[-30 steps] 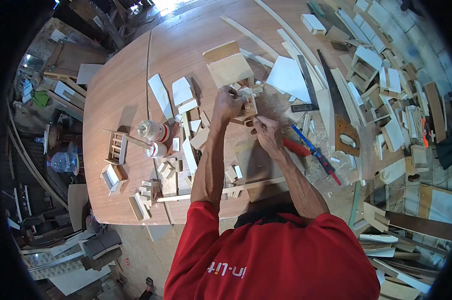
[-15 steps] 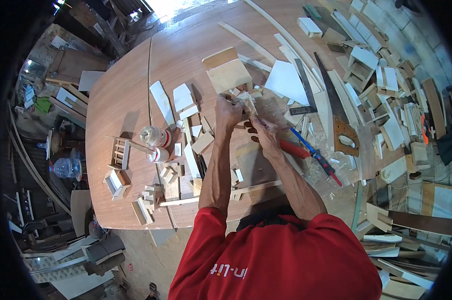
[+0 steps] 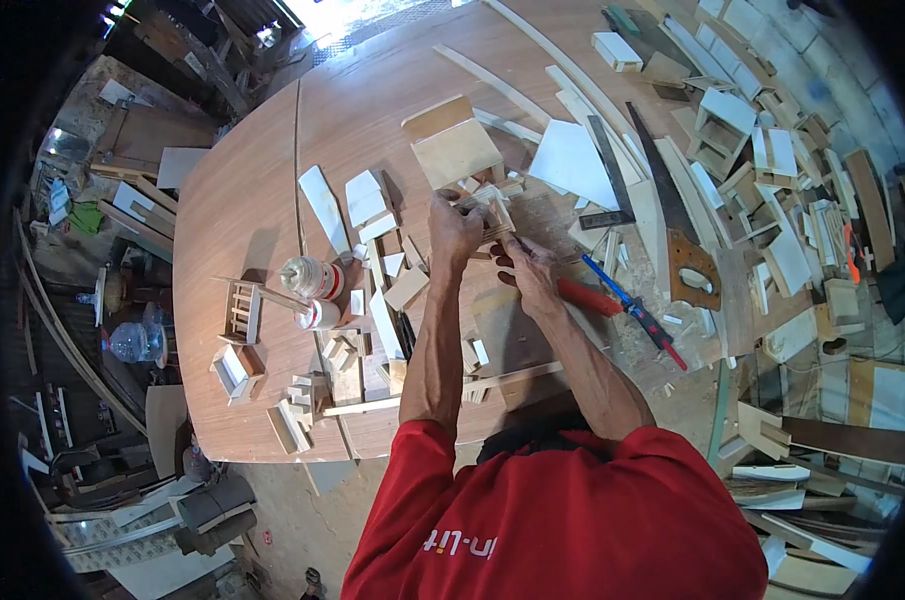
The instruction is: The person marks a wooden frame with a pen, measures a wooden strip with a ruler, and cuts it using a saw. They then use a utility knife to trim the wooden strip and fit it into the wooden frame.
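My left hand (image 3: 456,226) is closed on a small light wooden frame (image 3: 504,213) near the middle of the table. At the frame's lower edge is my right hand (image 3: 533,272), its thumb and forefinger pressed to the wood and its other fingers curled below. Just beyond the hands lies a pale board piece (image 3: 457,152), with small offcuts between it and the frame. A red-handled tool (image 3: 587,297) sits beside my right hand. The inner faces of the frame are partly hidden by my left fingers.
A handsaw (image 3: 685,262), a metal square (image 3: 611,165) and a blue and red tool (image 3: 633,309) lie to the right. Glue bottles (image 3: 311,276), small wooden models (image 3: 239,371) and offcuts are left. Piled wood pieces (image 3: 773,155) fill the far right.
Both hands stay nearly in place around the small frame. The camera view has shifted slightly; nothing has been let go or taken hold of.
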Demonstrator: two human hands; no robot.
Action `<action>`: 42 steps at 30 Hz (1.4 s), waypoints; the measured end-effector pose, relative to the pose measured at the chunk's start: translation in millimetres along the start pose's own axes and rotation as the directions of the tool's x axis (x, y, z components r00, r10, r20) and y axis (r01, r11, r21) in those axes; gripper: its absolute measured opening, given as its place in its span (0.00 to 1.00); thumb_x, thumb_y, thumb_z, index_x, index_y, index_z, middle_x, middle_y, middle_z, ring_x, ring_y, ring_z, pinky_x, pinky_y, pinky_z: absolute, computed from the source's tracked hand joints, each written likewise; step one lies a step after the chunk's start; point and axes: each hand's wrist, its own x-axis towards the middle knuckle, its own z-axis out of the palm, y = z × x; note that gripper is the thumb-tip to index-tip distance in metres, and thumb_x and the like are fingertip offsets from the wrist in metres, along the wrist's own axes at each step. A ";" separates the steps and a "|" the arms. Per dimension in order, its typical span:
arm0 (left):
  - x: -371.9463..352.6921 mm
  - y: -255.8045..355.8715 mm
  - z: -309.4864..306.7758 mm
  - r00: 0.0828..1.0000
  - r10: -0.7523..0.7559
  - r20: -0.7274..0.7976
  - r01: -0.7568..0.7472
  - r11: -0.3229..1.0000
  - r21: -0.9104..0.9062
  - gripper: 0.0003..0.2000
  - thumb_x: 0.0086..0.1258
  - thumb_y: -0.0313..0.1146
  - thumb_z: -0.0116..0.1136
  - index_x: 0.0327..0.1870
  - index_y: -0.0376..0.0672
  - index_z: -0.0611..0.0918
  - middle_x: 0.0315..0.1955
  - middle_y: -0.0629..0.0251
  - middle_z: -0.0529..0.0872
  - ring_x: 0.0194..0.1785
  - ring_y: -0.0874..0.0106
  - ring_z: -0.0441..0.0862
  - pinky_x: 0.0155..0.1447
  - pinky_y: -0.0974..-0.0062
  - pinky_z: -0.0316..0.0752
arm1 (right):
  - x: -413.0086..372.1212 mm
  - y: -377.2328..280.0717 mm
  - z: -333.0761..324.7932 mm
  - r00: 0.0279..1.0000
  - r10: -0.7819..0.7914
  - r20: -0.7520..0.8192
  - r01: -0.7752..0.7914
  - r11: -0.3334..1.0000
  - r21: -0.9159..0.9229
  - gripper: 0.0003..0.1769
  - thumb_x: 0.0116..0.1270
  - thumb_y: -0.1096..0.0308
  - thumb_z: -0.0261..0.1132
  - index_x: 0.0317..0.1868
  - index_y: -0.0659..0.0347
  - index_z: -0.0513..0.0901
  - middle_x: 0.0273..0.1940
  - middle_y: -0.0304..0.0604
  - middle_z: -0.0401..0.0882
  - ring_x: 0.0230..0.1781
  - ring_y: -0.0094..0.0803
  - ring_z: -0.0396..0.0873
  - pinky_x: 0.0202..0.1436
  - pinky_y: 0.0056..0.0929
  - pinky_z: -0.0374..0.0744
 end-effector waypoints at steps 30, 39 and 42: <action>-233.1 10.3 32.6 0.894 0.295 0.337 -0.336 0.939 0.069 0.09 0.59 0.23 0.58 0.41 0.38 0.81 0.36 0.52 0.83 0.41 0.51 0.80 0.46 0.60 0.76 | -114.5 -8.6 -208.9 0.778 -0.615 0.127 0.202 0.053 -0.978 0.20 0.56 0.74 0.63 0.51 0.60 0.78 0.49 0.47 0.74 0.51 0.48 0.74 0.52 0.43 0.77; -272.1 -1.5 47.6 0.891 0.395 0.225 -0.438 0.877 0.196 0.06 0.62 0.25 0.59 0.39 0.42 0.81 0.36 0.55 0.82 0.43 0.52 0.78 0.47 0.58 0.73 | -94.3 -9.1 -156.1 0.691 -0.644 0.329 0.429 0.000 -0.903 0.17 0.60 0.67 0.64 0.50 0.57 0.79 0.51 0.47 0.73 0.53 0.46 0.72 0.53 0.44 0.76; -266.5 3.0 45.1 0.890 0.398 0.224 -0.448 0.855 0.260 0.06 0.61 0.25 0.60 0.39 0.42 0.80 0.37 0.56 0.82 0.43 0.52 0.78 0.47 0.58 0.73 | -64.9 5.9 -146.3 0.779 -0.485 0.398 0.364 -0.168 -0.916 0.17 0.61 0.65 0.63 0.50 0.60 0.77 0.50 0.49 0.72 0.54 0.47 0.71 0.52 0.47 0.75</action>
